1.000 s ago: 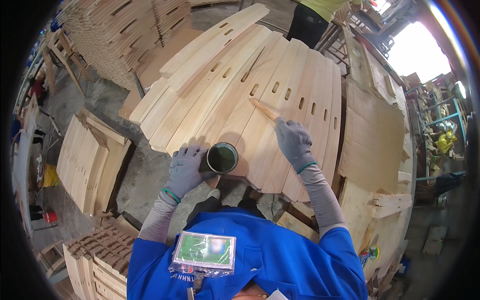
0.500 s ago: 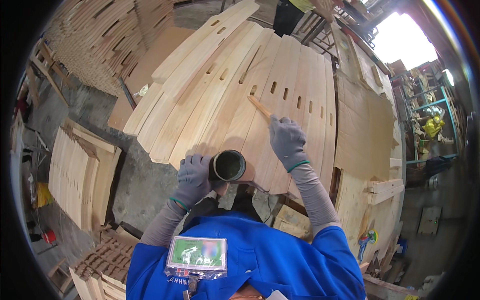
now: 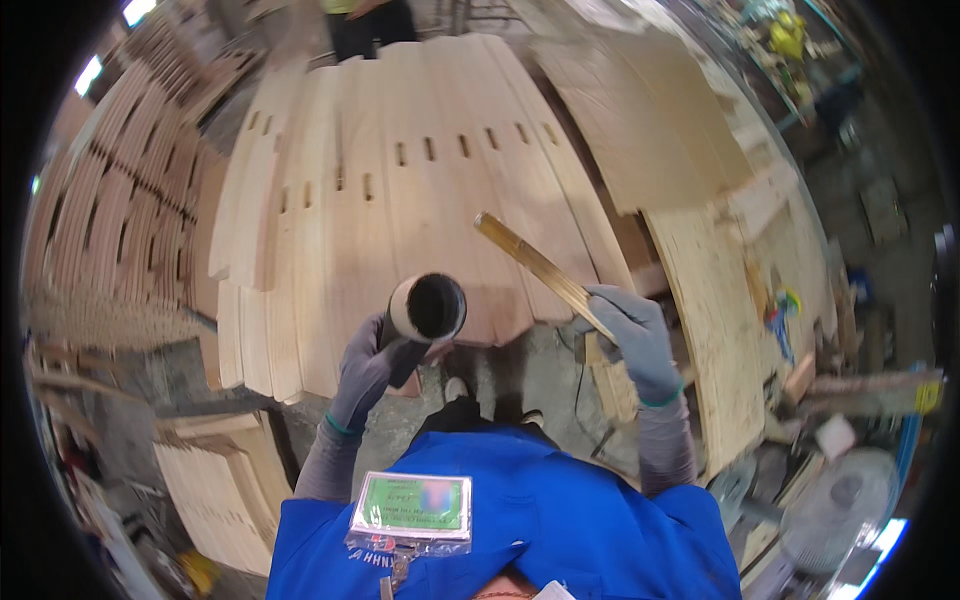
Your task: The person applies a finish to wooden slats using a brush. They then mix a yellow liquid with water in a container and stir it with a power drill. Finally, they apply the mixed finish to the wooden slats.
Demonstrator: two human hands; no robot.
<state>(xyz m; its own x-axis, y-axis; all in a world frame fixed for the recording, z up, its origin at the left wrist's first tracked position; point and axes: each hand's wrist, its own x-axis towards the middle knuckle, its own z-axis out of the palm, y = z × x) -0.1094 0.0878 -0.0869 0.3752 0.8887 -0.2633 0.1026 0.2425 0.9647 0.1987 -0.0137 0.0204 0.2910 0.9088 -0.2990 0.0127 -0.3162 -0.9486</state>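
My left hand [image 3: 366, 365], in a grey glove, is closed around a round, dark-mouthed cup [image 3: 401, 310], lifted over the near ends of the boards. What lies inside the cup is too dark to make out. In my gloved right hand [image 3: 637, 340] is a thin, flat wooden stick [image 3: 535, 262], gripped at its lower end and pointing up to the left, held above the boards. Below both hands spreads a row of pale wooden boards [image 3: 450, 215] laid side by side, several with an elongated slot [image 3: 463, 146] through them.
Stacks of slotted boards [image 3: 120, 190] stand at the left; a smaller stack [image 3: 215, 490] sits lower left. Cardboard [image 3: 640, 120] and a plywood sheet [image 3: 695, 300] lie to the right. A fan [image 3: 840, 510] is at lower right. A person [image 3: 370, 25] stands at the far end.
My view has turned to the right. The stick's tip has come away from near a board's slot and is now raised. My left hand still holds the cup.
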